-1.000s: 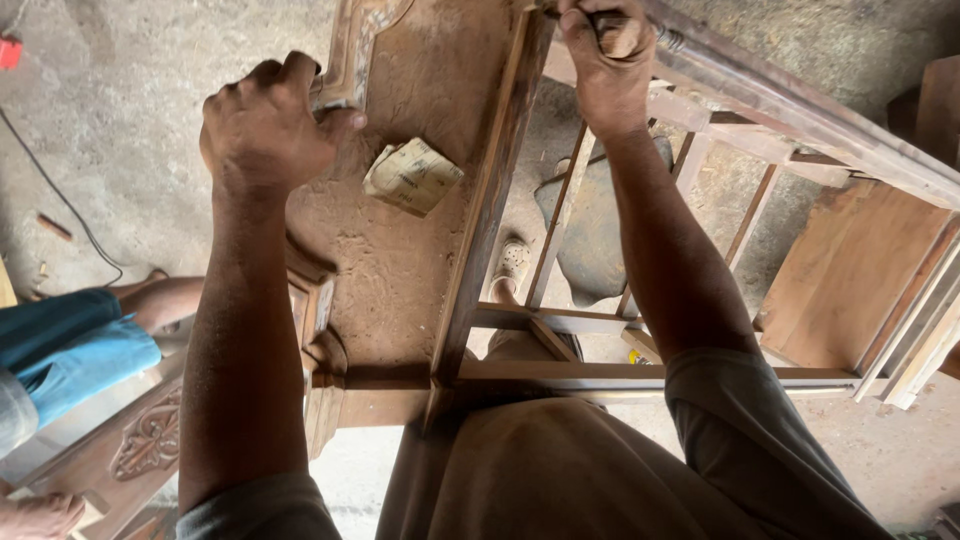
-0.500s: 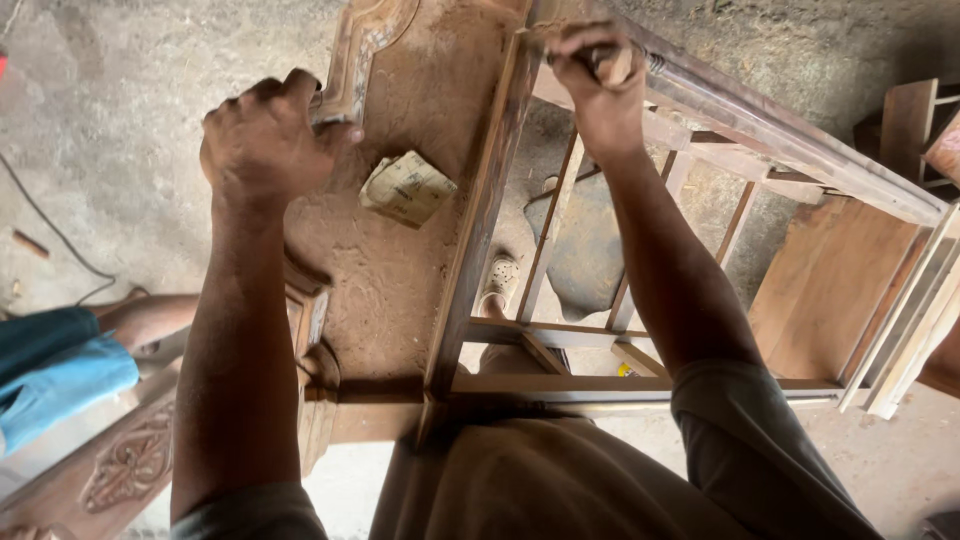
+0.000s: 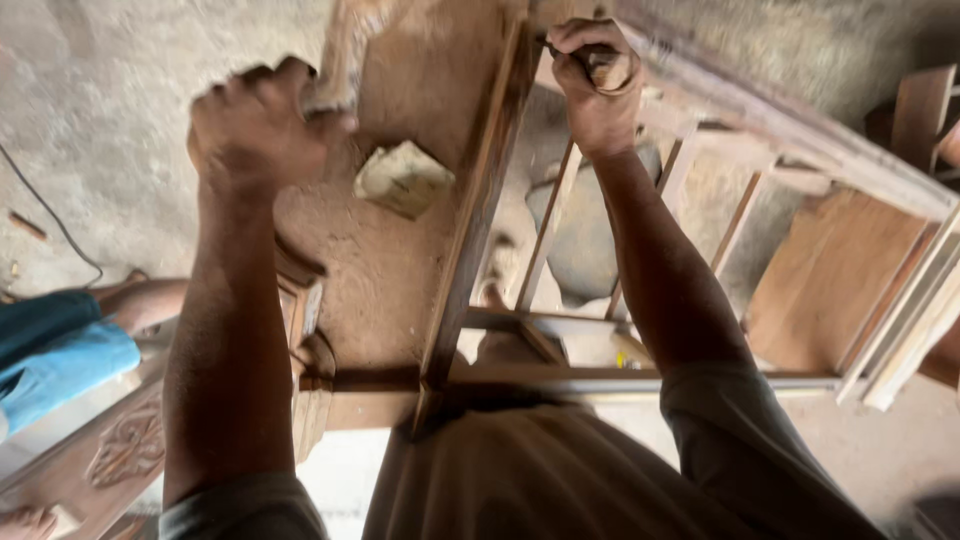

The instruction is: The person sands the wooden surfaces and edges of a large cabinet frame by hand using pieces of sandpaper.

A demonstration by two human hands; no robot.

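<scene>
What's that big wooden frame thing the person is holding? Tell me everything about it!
The wooden frame looks like bare brown, dusty unfinished furniture: long rails joined by thin slats, with a carved panel beside it. It lies tilted over the dusty floor. The right hand grips its top rail, fist closed around something small. The left hand, blurred, grips the carved edge. A folded scrap, maybe sandpaper, rests on its panel.

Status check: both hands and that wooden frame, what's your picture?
Left hand fisted on carved wood piece. Right hand clenched around small tool at top of wooden frame. Folded sandpaper block on dusty floor between them; another person's leg at left.
</scene>
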